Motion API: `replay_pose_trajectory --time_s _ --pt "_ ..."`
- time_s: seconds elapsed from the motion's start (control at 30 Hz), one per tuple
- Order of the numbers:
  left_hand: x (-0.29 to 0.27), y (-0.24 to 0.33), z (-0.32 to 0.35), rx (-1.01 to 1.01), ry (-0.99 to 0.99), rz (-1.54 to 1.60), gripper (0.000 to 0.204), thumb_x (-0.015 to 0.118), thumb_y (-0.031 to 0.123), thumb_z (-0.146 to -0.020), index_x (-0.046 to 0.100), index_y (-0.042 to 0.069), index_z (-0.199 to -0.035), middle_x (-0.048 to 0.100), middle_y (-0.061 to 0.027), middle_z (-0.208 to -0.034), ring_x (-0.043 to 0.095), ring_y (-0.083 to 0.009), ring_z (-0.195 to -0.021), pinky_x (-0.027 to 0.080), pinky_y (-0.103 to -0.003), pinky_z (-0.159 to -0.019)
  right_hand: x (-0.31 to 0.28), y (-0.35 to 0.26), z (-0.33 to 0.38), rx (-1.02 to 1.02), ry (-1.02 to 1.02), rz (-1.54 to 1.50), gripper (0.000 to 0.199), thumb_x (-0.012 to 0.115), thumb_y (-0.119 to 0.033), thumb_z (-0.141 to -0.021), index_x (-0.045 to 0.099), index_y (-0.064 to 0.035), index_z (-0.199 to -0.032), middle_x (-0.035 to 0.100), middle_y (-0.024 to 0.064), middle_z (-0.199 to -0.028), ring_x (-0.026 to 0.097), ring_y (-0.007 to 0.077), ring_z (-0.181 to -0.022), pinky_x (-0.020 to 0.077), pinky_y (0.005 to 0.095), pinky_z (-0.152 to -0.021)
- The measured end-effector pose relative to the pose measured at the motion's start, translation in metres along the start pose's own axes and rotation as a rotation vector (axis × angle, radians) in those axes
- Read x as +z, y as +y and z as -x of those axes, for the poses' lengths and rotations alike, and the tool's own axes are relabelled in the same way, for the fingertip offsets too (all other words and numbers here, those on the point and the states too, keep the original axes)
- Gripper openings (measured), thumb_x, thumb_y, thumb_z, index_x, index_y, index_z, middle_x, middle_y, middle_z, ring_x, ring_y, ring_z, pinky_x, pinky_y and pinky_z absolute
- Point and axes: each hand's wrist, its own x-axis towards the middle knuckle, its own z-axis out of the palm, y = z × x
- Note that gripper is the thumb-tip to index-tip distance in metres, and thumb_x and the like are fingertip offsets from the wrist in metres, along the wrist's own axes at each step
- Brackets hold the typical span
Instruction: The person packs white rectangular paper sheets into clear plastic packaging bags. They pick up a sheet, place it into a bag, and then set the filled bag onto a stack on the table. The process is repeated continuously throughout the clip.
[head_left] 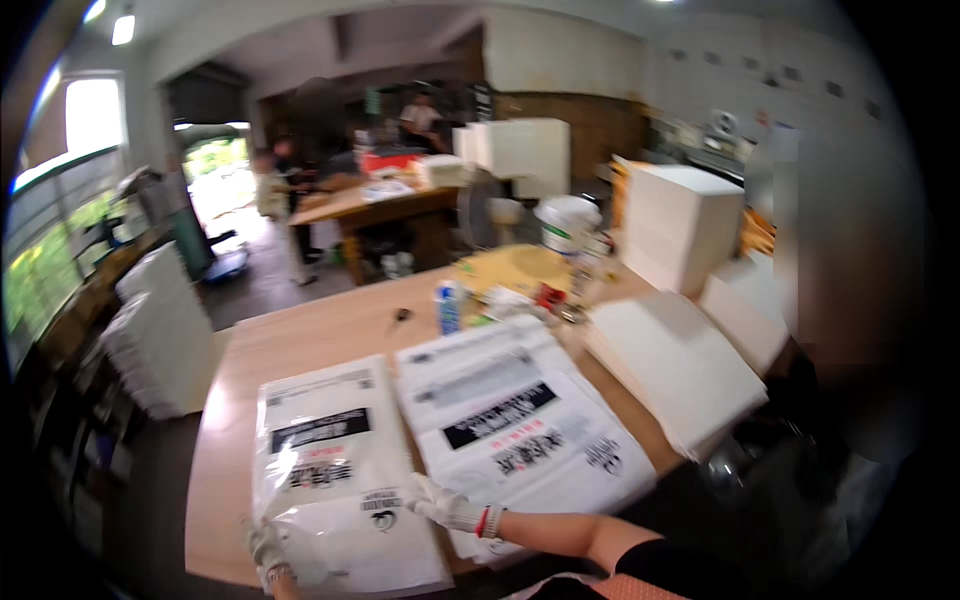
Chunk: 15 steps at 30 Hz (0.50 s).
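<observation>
A flat, shiny white plastic bag (320, 450) with black, grey and red print lies on the wooden table in front of me. My left hand (265, 548), in a pale work glove, is at the bag's lower left edge, its fingers closed on that edge. My right hand (447, 504), in a white knit glove with a red-edged cuff, reaches in from the right. Its fingers are stretched out and apart over the bag's right edge. Just to the right, a pile of similar printed bags (570, 440) lies partly behind my right forearm.
On the wooden table (230, 430) are a blue-white bottle (448, 308), a small dark object (402, 315) and a white bucket (568, 222). White sheet stacks (680, 360) and a tall white block (680, 220) stand right. People (275, 200) are by a farther table.
</observation>
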Motion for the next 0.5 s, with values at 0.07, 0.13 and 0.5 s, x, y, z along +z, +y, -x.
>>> replay_pose_trajectory --time_s 0.07,0.13,0.5 --pt "-0.032 0.021 0.045 0.093 0.409 0.110 0.046 0.055 0.025 -0.080 0.048 0.001 -0.118 0.052 -0.0250 -0.116 0.055 -0.0376 -0.104 0.045 -0.042 -0.087 -0.050 -0.076 0.054 0.174 -0.300 -0.236 0.045 0.055 -0.023 -0.092 0.043 0.0023 -0.128 0.058 0.0124 -0.112 0.053 0.0170 -0.106 0.0435 0.0294 -0.090" --pt "-0.052 0.063 0.110 0.278 0.585 0.213 0.044 0.057 0.021 -0.078 0.049 0.001 -0.116 0.050 -0.0249 -0.119 0.054 -0.0367 -0.106 0.045 -0.041 -0.087 -0.133 -0.131 0.104 0.466 -0.435 -0.242 0.037 0.055 -0.022 -0.092 0.053 0.0014 -0.121 0.064 0.0073 -0.099 0.061 0.0130 -0.089 0.0496 0.0259 -0.080" --pt "-0.089 0.331 0.326 0.936 0.051 0.662 0.040 0.068 -0.005 -0.063 0.057 -0.002 -0.102 0.040 -0.0229 -0.133 0.039 -0.0366 -0.124 0.038 -0.040 -0.099 -0.419 -0.051 0.315 0.537 0.443 1.438 0.104 0.075 -0.050 -0.061 0.024 -0.0071 -0.141 0.050 0.0214 -0.120 0.049 0.0356 -0.111 0.0423 0.0438 -0.091"
